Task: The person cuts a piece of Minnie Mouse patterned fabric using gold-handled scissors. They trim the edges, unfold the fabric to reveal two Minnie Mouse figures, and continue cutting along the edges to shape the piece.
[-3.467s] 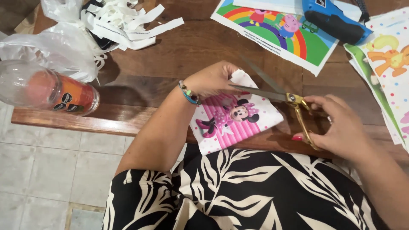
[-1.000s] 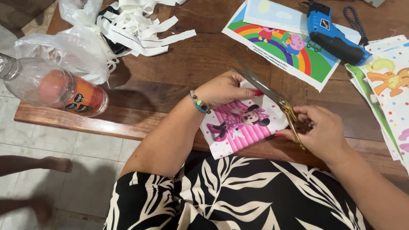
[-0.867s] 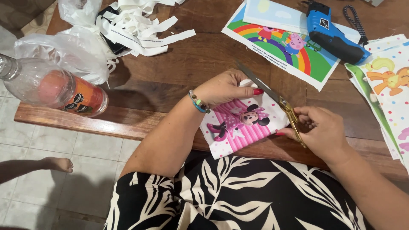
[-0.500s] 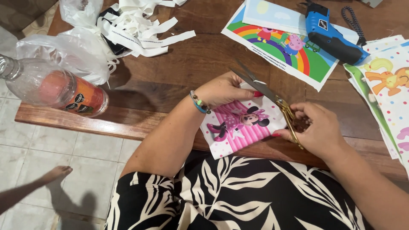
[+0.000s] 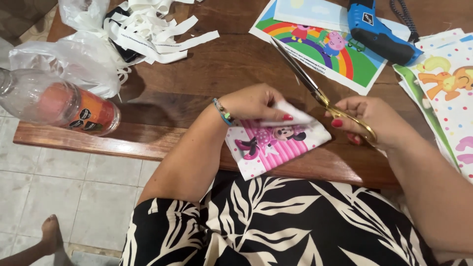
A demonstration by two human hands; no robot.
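Note:
My left hand (image 5: 253, 102) pinches the top edge of a pink cartoon print sheet (image 5: 276, 145) that hangs over the near edge of the wooden table (image 5: 207, 69). A beaded bracelet sits on that wrist. My right hand (image 5: 377, 122) grips gold-handled scissors (image 5: 315, 86). Their long blades point up and to the left, away from the sheet, over the table.
A rainbow cartoon sheet (image 5: 340, 59) and a blue glue gun (image 5: 377, 34) lie at the back right. More printed sheets (image 5: 448, 93) are stacked at the right. White paper strips (image 5: 157, 32), plastic bags (image 5: 64, 61) and a plastic bottle (image 5: 54, 103) lie left. Someone's bare foot (image 5: 49, 236) is on the tiled floor.
The scissors have lifted off the pink sheet and the blades now point up and left. My left hand has shifted its pinch on the sheet's top edge. The foot on the floor moved.

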